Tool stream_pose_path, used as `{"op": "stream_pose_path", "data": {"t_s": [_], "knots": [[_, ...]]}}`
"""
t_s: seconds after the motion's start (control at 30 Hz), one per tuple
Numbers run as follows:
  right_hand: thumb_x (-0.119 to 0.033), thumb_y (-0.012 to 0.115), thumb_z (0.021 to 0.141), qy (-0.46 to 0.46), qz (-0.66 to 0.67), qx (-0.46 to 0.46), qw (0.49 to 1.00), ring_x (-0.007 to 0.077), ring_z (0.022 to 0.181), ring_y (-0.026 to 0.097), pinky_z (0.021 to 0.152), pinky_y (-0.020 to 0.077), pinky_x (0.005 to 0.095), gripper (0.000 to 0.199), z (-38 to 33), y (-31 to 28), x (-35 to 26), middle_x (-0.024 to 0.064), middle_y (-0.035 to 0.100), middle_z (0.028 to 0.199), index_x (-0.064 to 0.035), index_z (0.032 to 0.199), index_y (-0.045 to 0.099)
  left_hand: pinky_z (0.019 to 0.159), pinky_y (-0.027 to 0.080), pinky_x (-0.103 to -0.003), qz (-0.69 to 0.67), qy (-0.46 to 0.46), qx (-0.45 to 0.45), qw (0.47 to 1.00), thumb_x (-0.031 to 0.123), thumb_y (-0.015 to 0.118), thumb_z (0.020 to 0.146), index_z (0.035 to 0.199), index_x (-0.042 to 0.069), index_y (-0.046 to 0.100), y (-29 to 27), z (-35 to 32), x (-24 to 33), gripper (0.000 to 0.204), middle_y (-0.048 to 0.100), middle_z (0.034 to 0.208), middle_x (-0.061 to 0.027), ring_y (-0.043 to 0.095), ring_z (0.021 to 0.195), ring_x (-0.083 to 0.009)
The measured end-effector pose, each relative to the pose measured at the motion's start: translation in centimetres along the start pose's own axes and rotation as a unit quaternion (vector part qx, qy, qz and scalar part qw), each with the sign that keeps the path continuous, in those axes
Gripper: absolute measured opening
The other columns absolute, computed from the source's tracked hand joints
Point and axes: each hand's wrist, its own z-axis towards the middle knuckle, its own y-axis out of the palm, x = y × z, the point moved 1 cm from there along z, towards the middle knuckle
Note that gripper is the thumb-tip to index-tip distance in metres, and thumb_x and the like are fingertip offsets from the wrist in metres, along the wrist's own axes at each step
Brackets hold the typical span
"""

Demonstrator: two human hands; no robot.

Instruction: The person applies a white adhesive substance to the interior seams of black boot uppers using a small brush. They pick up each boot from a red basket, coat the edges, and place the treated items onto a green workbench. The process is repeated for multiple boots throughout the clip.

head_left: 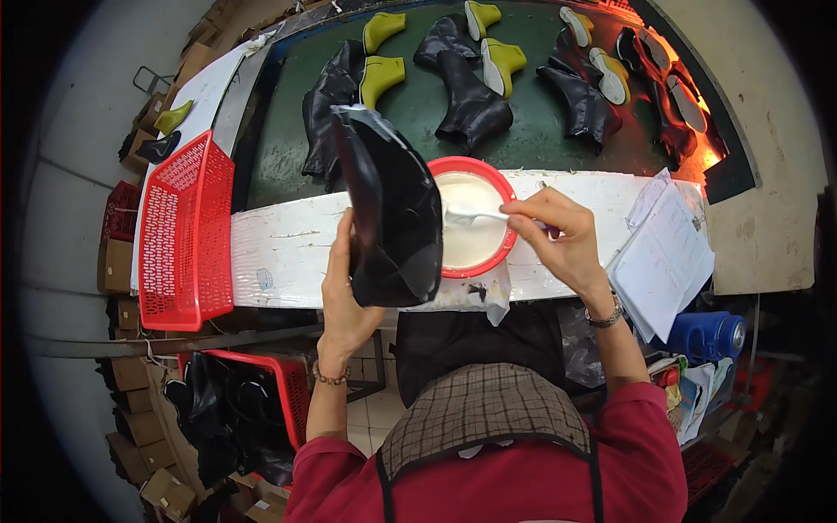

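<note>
- Head view: brown plaid apron (pixel 497 401) and dark red sleeves (pixel 641 427) at the lower edge, nearest the camera.
- Left hand (pixel 344 283): clamped on a glossy black leather-like boot (pixel 397 218), raised in front of the bench; some fingers hidden behind it.
- Right hand (pixel 558 235): fingertips pinched together on a slim white-handled tool (pixel 484 214), its head over the bowl.
- Round red-rimmed bowl (pixel 500 179): contains creamy white liquid (pixel 471 248); the boot obstructs the view of its left side.
- Lower left: red plastic crate (pixel 295 392) filled with black boots (pixel 214 418).
- Right: blue cylindrical container with a handle (pixel 697 337), near loose white papers (pixel 667 257) lying at the bench's right end.
- Left end of bench: tall red perforated plastic basket (pixel 196 244).
- Bench surface: long white board (pixel 288 248), worn and marked.
- Beyond it: flat dark green work surface (pixel 401 131) bearing black boots and shoe parts, with lime-yellow wedge-shaped pieces (pixel 382 80) beside several; orange glow (pixel 702 161) at its right end.
- Room: brown cardboard boxes (pixel 168 493) line the left side; a pale flat panel (pixel 745 113) stands at far right.
</note>
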Motion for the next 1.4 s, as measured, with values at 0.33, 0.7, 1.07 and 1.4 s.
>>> {"op": "stream_pose_path", "data": {"t_s": [0.33, 0.7, 1.07, 1.4], "knots": [[-0.01, 0.082, 0.083, -0.126, -0.052, 0.086, 0.987, 0.0144, 0.066, 0.063, 0.06, 0.0497, 0.0264, 0.016, 5.4, -0.1, 1.5, 0.0059, 0.068, 0.086, -0.0058, 0.099, 0.079, 0.112, 0.041, -0.04, 0.012, 0.035, -0.094, 0.995, -0.005, 0.083, 0.064, 0.154, -0.001, 0.039, -0.1, -1.2, 1.6, 0.1, 0.053, 0.145, -0.0212, 0.054, 0.131, -0.0367], [-0.002, 0.083, 0.079, -0.099, 0.027, 0.009, 0.995, 0.0147, 0.077, 0.065, 0.066, 0.0515, 0.0283, 0.021, -0.5, 1.9, 0.4, 0.0055, 0.068, 0.09, -0.0058, 0.099, 0.08, 0.107, 0.047, -0.038, -0.013, 0.104, 0.144, 0.984, 0.001, 0.086, 0.073, 0.157, 0.002, 0.031, 1.3, 1.3, -0.7, 0.1, 0.051, 0.15, -0.02, 0.057, 0.133, -0.0305], [-0.003, 0.081, 0.083, -0.052, 0.067, -0.069, 0.994, 0.0104, 0.065, 0.062, 0.056, 0.048, 0.0248, 0.016, -2.4, 2.0, -2.8, 0.0045, 0.069, 0.086, -0.004, 0.099, 0.08, 0.105, 0.046, -0.045, 0.097, 0.253, 0.215, 0.938, 0.013, 0.088, 0.075, 0.146, 0.007, 0.049, 1.8, 3.7, -3.4, 0.081, 0.05, 0.146, -0.0246, 0.053, 0.129, -0.0397], [-0.013, 0.077, 0.086, -0.049, -0.287, -0.045, 0.955, 0.0198, 0.07, 0.066, 0.06, 0.0487, 0.0322, 0.006, -0.5, 1.0, 4.1, 0.0025, 0.069, 0.081, -0.0082, 0.089, 0.078, 0.083, 0.054, -0.033, -0.184, -0.087, 0.084, 0.975, -0.015, 0.072, 0.073, 0.142, -0.003, 0.05, -2.2, -0.4, -6.3, 0.074, 0.068, 0.115, -0.0135, 0.066, 0.097, -0.0189]]}}
